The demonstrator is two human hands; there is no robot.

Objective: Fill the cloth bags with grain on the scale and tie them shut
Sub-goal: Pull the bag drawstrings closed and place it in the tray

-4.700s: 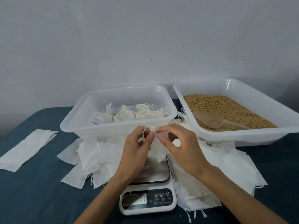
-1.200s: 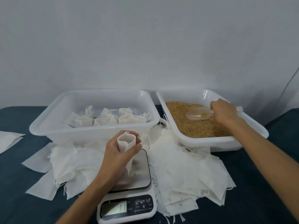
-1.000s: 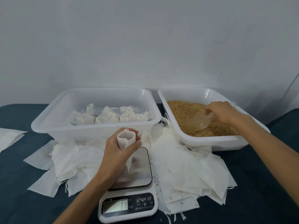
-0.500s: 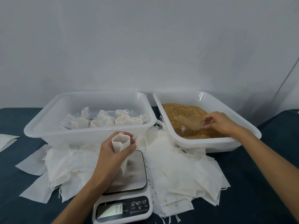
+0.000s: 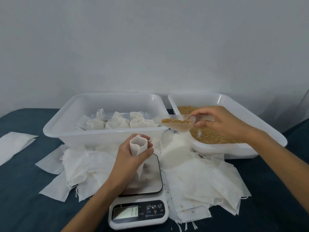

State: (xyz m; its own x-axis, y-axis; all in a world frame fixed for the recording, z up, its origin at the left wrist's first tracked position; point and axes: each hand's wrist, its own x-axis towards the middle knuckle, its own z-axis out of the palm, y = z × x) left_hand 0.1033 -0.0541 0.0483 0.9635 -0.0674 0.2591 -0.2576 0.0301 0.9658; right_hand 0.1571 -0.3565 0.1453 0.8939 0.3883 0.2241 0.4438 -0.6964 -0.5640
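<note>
Over the scale (image 5: 138, 196), near centre, a cloth bag (image 5: 138, 149) is held upright by the left hand (image 5: 129, 162). Fingers and thumb are curled round the bag's upper part; its mouth is kept open and faces up, and its lower end hangs down to the steel weighing plate. Contact between bag and plate cannot be confirmed, as the wrist hides part of it.

Right of that and farther back, a clear plastic scoop (image 5: 178, 124) is gripped by its handle in the right hand (image 5: 220, 123). A load of grain (image 5: 175, 121) is carried in the scoop, which is held roughly level above the gap between the two tubs, higher than the bag's mouth and apart from it.

Far right: a white tub (image 5: 267, 131) with loose grain (image 5: 210, 137) spread over its floor. Far left: a second white tub (image 5: 70, 131), in which filled, tied bags (image 5: 117, 123) are stacked toward the back.

Empty flat bags (image 5: 200, 180) are heaped on the dark blue table cover (image 5: 21, 198) on both sides of the scale, the bigger heap to the right; a few stray grains lie on that heap. One more flat bag (image 5: 13, 146) lies alone at the far left edge.

The scale's display is lit, but its reading is too blurred to be made out.
</note>
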